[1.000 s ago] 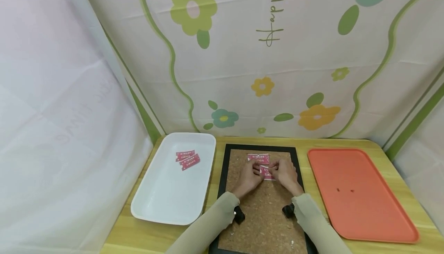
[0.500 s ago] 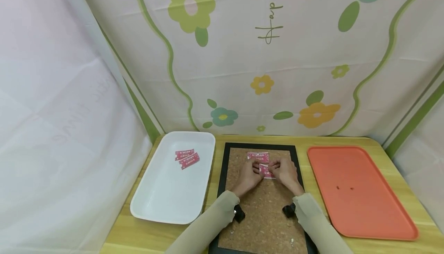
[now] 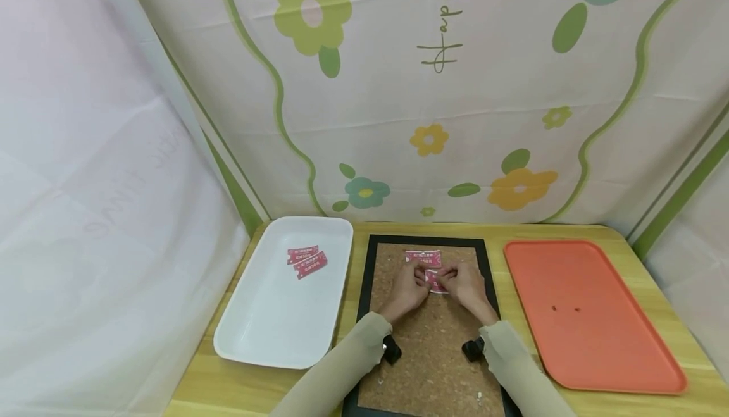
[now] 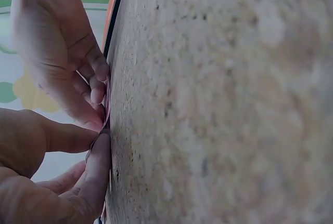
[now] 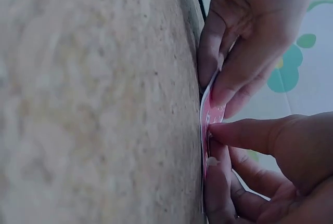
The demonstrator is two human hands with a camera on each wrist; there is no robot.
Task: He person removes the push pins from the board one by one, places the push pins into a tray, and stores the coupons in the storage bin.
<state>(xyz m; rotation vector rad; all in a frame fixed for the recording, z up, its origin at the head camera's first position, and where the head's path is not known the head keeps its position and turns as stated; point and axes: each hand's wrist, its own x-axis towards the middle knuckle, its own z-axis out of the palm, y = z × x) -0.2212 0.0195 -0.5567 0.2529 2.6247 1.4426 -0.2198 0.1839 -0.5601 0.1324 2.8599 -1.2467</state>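
Head view first: where do we find the hands?

"We see both over the upper part of the cork board (image 3: 427, 354), which has a black border (image 3: 364, 297). Between them is a pink printed coupon (image 3: 434, 282)."

And how does each of us read the grip?

"Our left hand (image 3: 407, 287) pinches one end between thumb and finger; our right hand (image 3: 466, 287) pinches the other side the same way. In the right wrist view we see the card bowed, close against the cork. We can't tell how much of it touches."

What else do we have near it?

"Just beyond it, a second pink coupon (image 3: 424, 260) lies flat on the board. To our left stands a white tray (image 3: 267, 322) with two more coupons (image 3: 311, 266), one overlapping the other."

And to our right?

"An orange tray (image 3: 604, 347) with two small dark specks (image 3: 554, 308); we can't make out what they are. Both trays and the board rest on a wood-grain table (image 3: 598, 233), before a flower-printed curtain (image 3: 364, 100)."
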